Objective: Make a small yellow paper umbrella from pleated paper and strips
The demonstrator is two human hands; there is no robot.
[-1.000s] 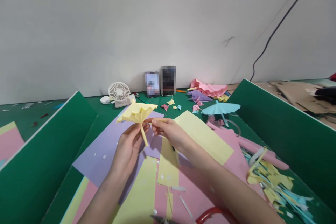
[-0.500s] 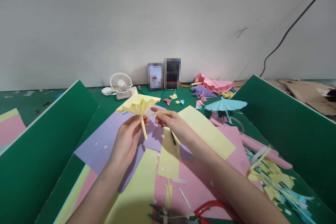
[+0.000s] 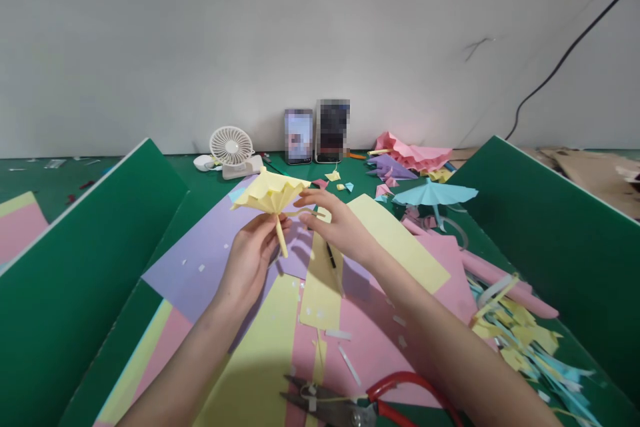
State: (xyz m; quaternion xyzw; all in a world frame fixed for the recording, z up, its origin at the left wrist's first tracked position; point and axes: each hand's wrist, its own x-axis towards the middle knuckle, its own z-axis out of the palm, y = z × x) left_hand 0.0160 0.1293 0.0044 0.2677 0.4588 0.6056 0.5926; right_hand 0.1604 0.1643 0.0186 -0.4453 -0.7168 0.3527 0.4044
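Note:
My left hand point(image 3: 250, 250) is closed around the stick of a small yellow paper umbrella point(image 3: 273, 193), its pleated canopy up and the stick's lower end tilted toward me. From the stick a thin yellow paper strip point(image 3: 295, 213) runs right, its free end crossing my right hand point(image 3: 337, 220). The right fingers are apart beside the canopy's right edge, with the strip loose between thumb and forefinger. Below the hands, a dark slim tool point(image 3: 331, 255) lies on a yellow paper piece point(image 3: 317, 300). Red-handled scissors point(image 3: 355, 407) lie open nearest me.
Purple point(image 3: 193, 280) and pink paper point(image 3: 370, 353) sheets cover the table. At right are a blue paper umbrella point(image 3: 435, 193), a pink roll point(image 3: 505, 283) and paper scraps point(image 3: 530, 333). A fan point(image 3: 231, 147) and two screens point(image 3: 299, 137) stand behind. Green panels point(image 3: 560, 233) flank both sides.
My right fingers have spread from their pinch on the strip. The umbrella and both hands appear slightly further right, as the camera view has shifted a little.

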